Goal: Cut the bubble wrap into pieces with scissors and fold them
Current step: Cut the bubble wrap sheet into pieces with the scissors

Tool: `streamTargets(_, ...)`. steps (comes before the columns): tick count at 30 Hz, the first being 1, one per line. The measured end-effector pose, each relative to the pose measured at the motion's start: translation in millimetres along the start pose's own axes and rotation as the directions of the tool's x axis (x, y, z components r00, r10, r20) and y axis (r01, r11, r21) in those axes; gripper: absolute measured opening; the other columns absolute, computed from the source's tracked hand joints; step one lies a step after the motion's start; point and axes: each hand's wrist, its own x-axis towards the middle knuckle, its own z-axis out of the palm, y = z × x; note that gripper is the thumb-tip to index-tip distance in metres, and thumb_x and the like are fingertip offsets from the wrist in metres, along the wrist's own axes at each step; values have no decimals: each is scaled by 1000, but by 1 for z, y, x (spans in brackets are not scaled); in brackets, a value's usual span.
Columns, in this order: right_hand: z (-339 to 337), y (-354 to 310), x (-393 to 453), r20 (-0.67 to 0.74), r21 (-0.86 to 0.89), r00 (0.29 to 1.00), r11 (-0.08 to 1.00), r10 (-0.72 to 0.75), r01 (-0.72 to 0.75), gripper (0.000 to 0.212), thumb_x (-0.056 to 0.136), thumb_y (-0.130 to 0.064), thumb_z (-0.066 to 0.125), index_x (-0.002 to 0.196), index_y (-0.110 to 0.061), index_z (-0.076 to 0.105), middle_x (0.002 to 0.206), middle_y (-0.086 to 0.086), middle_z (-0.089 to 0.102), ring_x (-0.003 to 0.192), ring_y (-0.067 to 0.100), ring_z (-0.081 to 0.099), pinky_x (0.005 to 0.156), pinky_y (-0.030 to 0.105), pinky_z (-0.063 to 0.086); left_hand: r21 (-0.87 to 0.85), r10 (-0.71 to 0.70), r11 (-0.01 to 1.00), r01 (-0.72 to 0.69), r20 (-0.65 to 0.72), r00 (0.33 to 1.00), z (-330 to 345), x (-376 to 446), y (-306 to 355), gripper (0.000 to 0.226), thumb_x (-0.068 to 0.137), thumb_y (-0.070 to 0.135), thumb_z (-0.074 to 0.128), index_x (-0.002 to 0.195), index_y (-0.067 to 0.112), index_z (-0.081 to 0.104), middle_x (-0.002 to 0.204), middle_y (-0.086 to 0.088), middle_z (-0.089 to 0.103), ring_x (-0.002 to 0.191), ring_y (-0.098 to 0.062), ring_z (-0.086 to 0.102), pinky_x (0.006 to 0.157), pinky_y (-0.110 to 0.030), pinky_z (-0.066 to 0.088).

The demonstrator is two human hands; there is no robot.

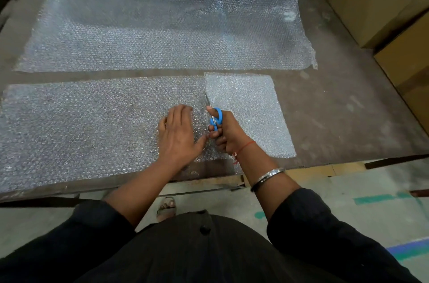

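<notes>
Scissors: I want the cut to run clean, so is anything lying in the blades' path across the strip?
Nothing visible does. The scissors, gripped by the right hand, point away along the bubble wrap strip; only wrap lies ahead to its far edge. The left hand presses flat beside the cut line, not on it.

A long clear bubble wrap strip (92,125) is lying flat on the table, blue-handled scissors (214,118) slicing across it.

Dim, soft overhead light; wide-angle bending at edges, slight blur throughout.
</notes>
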Motion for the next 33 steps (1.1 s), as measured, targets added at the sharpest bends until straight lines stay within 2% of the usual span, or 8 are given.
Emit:
streamTargets(2, 1, 1, 1, -11, -13, 1000, 1000, 6, -6, 49, 98, -57, 63, 71, -18, 51, 48, -7, 49, 29, 3, 32, 32, 16, 17, 47, -23, 999, 18, 103, 994, 4, 15, -4, 98, 90, 64, 64, 161, 8, 27, 168, -15, 31, 160, -32, 21, 127, -55, 23)
streamTargets(5, 0, -1, 1, -32, -28, 999, 1000, -13, 13, 49, 99, -56, 64, 72, -18, 51, 47, -7, 50, 29, 2, 33, 31, 16, 18, 127, -31, 992, 3, 214, 976, 16, 23, -11, 111, 95, 79, 44, 169, 6, 4, 179, -15, 6, 166, -30, -3, 133, -55, 7)
streamTargets(8, 1, -4, 1, -18, -2, 1000, 1000, -19, 19, 47, 100, -53, 64, 72, -18, 50, 47, -7, 51, 30, 2, 36, 30, 17, 19, 194, -6, 980, -40, 232, 973, 20, 20, -16, 114, 95, 87, 26, 169, 5, -4, 179, -16, -1, 166, -30, -8, 133, -56, 4)
streamTargets(10, 3, -7, 2, -19, 34, 1000, 999, -25, 25, 42, 102, -49, 64, 76, -18, 52, 47, -6, 51, 29, 2, 36, 29, 16, 20, 214, 0, 975, -52, 239, 971, 20, 18, -16, 115, 95, 88, 23, 169, 5, -7, 179, -17, -3, 166, -30, -9, 133, -57, 4)
streamTargets(14, 10, -13, 9, -22, 50, 998, 997, -52, 53, 28, 103, -47, 63, 89, -23, 55, 49, -6, 51, 30, 2, 35, 29, 16, 21, 231, 0, 971, -60, 254, 967, 19, 18, -14, 117, 94, 91, 22, 169, 6, -9, 179, -16, -6, 165, -30, -13, 133, -56, 1)
streamTargets(24, 12, -15, 32, -84, -109, 992, 990, -98, 89, 42, 101, -49, 69, 75, -18, 56, 55, -4, 50, 34, 7, 28, 36, 18, 23, 273, 3, 958, -82, 277, 961, 18, 18, -14, 117, 92, 91, 18, 169, 6, -7, 179, -16, -8, 165, -31, -14, 133, -58, 3)
streamTargets(29, 13, -20, 37, -72, 5, 993, 996, -91, 91, 28, 98, -50, 68, 87, -26, 61, 52, -8, 53, 35, 3, 37, 32, 18, 21, 286, 10, 954, -93, 280, 960, 18, 19, -14, 114, 93, 89, 16, 170, 7, -1, 179, -16, -4, 166, -32, -10, 132, -59, 6)
streamTargets(33, 17, -23, 40, -76, -1, 993, 995, -95, 96, 29, 96, -51, 70, 88, -26, 60, 56, -8, 54, 40, 4, 38, 32, 19, 21, 287, 10, 953, -94, 282, 959, 16, 19, -14, 114, 92, 89, 13, 170, 6, 1, 179, -17, -4, 166, -32, -11, 131, -60, 8)
